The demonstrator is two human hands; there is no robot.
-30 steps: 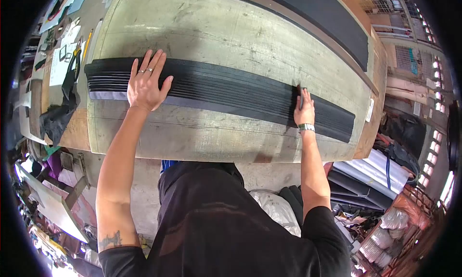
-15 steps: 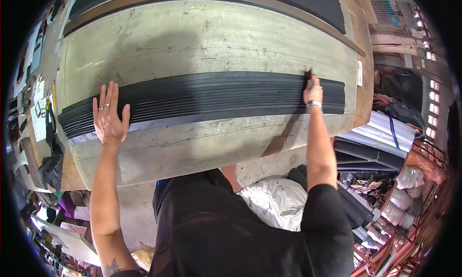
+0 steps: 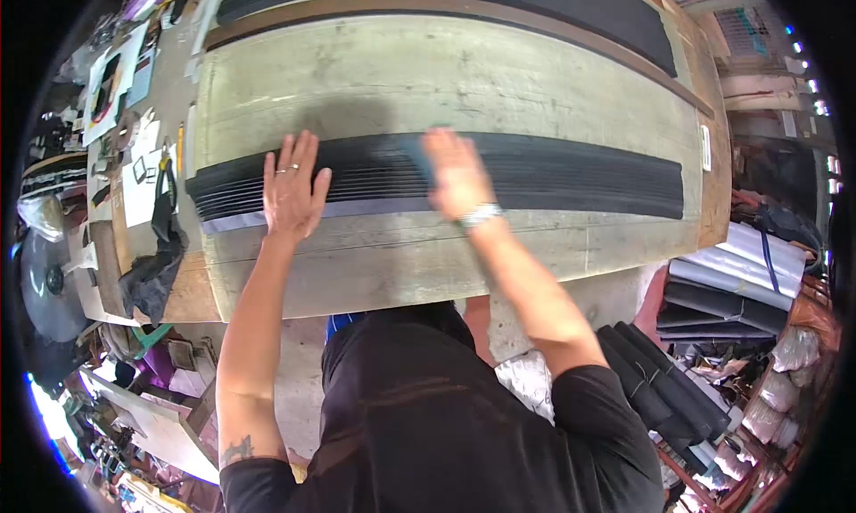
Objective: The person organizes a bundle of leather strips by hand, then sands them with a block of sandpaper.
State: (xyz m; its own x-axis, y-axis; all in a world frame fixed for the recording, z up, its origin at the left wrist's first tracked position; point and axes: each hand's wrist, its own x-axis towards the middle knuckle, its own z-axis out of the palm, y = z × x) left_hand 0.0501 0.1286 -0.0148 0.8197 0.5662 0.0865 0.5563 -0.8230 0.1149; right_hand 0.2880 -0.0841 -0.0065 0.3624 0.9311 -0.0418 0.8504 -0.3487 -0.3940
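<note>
Long black strips (image 3: 571,176), lined up edge over edge in a flat band, lie across the worn pale board. My left hand (image 3: 294,187) rests flat on the band's left part, fingers stretched and thumb out to the side, a ring on one finger. Near the middle of the band is my right hand (image 3: 457,176), smeared by motion. Its fingers are closed around a dark, flat tool (image 3: 417,152); blur hides its exact kind. A greyish-lilac edge (image 3: 343,208) shows along the band's near left side.
Beyond the strips, a long brown bar (image 3: 446,7) crosses the board before a black sheet (image 3: 571,13). Papers (image 3: 143,178), a yellow pencil (image 3: 180,147) and dark cloth (image 3: 159,263) lie at left. Rolls of black material (image 3: 664,379) stand below the table at right.
My right hand has swept left along the strips from near their right end to the middle, still holding the flat tool. My left hand stays flat on the strips. The view has shifted.
</note>
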